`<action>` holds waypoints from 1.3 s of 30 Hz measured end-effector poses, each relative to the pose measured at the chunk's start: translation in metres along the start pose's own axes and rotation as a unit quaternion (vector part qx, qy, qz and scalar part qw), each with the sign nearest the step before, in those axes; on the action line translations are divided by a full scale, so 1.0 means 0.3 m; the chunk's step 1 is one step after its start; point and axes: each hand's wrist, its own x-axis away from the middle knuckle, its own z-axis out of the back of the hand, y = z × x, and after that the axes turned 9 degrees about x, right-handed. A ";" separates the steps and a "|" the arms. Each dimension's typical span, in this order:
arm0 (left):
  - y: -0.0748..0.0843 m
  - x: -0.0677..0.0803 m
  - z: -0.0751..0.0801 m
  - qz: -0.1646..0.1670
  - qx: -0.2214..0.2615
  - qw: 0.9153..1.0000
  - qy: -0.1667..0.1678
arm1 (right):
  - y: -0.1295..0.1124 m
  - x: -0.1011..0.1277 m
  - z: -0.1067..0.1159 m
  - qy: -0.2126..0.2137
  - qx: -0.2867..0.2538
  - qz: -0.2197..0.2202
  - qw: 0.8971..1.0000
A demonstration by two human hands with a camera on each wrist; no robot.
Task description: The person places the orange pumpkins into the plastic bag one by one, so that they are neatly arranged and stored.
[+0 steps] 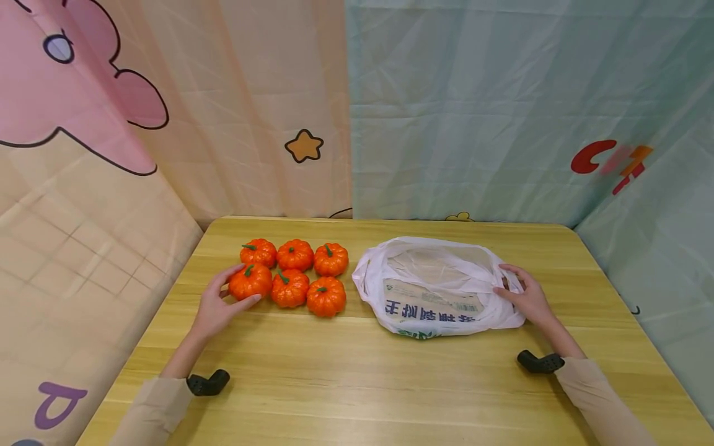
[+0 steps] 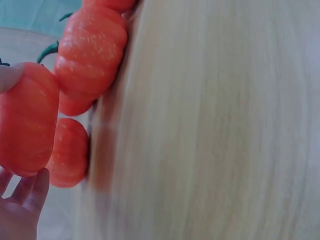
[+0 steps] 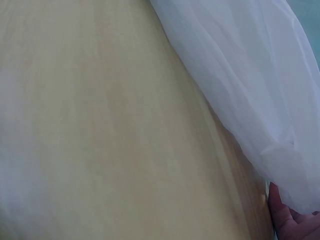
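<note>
Small orange toy pumpkins [image 1: 326, 297] with green stems stand close together in two rows on the left of the table. My left hand [image 1: 217, 305] grips the nearer row's leftmost pumpkin [image 1: 250, 282] between thumb and fingers. In the left wrist view this gripped pumpkin [image 2: 27, 122] shows between the thumb above and the fingertips below. To the right of the pumpkins lies a white plastic bag [image 1: 435, 310] with dark printed characters, its mouth spread. My right hand [image 1: 527, 298] holds the bag's right edge; the right wrist view shows the fingers [image 3: 295, 225] partly behind the plastic.
The wooden table [image 1: 357, 384] reaches back to a printed fabric curtain [image 1: 446, 111]. Curtains also hang along both sides. A black wrist device [image 1: 208, 383] sits on the left wrist, and another black device [image 1: 540, 362] on the right.
</note>
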 end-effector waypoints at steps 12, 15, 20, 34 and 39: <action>0.075 -0.017 -0.044 0.002 0.021 1.000 0.011 | -0.005 0.003 -0.002 0.001 0.004 -0.003 1.000; 0.097 -0.020 -0.053 0.002 0.018 1.000 0.015 | -0.007 0.003 -0.001 0.001 0.008 -0.006 1.000; 0.131 -0.022 -0.062 -0.003 0.023 1.000 0.018 | -0.008 0.003 -0.001 0.002 0.013 -0.002 1.000; 0.219 -0.032 -0.119 -0.030 0.053 0.998 0.019 | 0.000 -0.001 0.002 -0.001 0.003 0.010 1.000; 0.261 -0.033 -0.147 -0.031 0.065 0.997 0.007 | -0.001 -0.002 0.002 -0.003 0.004 0.007 1.000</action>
